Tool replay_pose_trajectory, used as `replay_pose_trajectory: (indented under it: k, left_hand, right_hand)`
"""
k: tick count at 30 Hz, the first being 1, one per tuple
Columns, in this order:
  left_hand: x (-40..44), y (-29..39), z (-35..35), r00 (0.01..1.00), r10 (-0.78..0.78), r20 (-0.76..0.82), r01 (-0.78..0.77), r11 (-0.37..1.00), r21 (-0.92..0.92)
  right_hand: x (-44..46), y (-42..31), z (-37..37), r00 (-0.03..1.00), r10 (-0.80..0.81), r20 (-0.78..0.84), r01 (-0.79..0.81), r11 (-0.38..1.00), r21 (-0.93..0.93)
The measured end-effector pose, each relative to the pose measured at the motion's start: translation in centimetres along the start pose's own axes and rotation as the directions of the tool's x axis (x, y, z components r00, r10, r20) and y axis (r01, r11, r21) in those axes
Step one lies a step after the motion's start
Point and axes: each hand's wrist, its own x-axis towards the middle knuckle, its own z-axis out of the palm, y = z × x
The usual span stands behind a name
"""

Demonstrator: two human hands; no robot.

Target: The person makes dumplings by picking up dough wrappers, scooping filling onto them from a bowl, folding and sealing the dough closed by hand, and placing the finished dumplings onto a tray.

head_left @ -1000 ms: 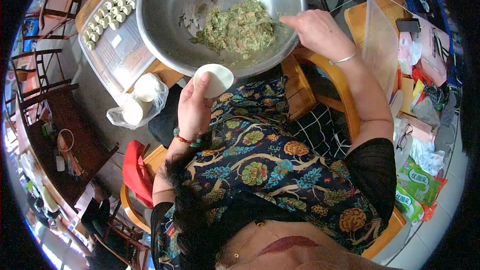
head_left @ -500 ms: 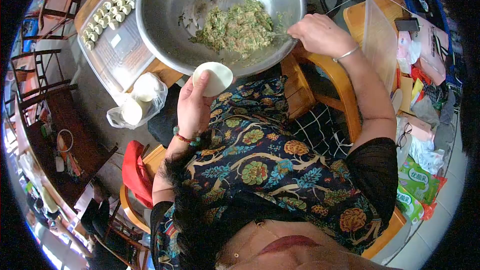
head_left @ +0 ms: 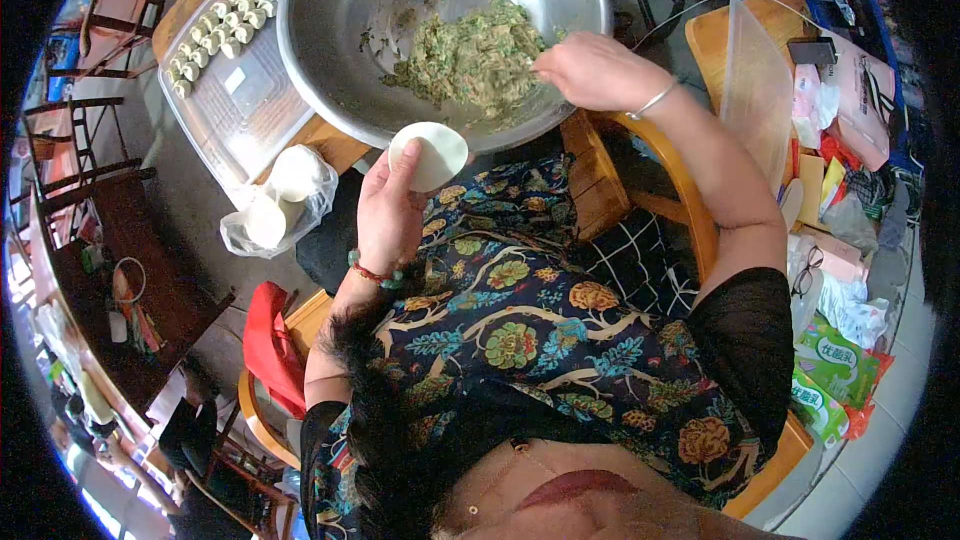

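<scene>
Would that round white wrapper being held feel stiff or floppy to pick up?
The wrapper is probably light: the left hand holds it up by a grip near one edge. It looks thin and doughy, so it may bend or tear easily. It seems to have some body, as the part beyond the grip shows no obvious droop.

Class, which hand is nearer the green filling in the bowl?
Right: the right hand is at the right edge of the filling; the left hand, holding a round wrapper, is outside the bowl.

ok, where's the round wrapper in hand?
Head view, just left of centre: the wrapper is under the left hand's thumb, by the metal bowl's near rim.
</scene>
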Motion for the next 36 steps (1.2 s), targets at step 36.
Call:
replay_pose_trajectory:
  k: [36]
  left_hand:
    - [-0.7,2.2,-1.4,0.99,0.11,-0.089,-0.121,0.984,-0.131]
  right_hand:
    - [2.3,-1.3,0.0,0.973,-0.067,0.22,0.019,0.976,0.215]
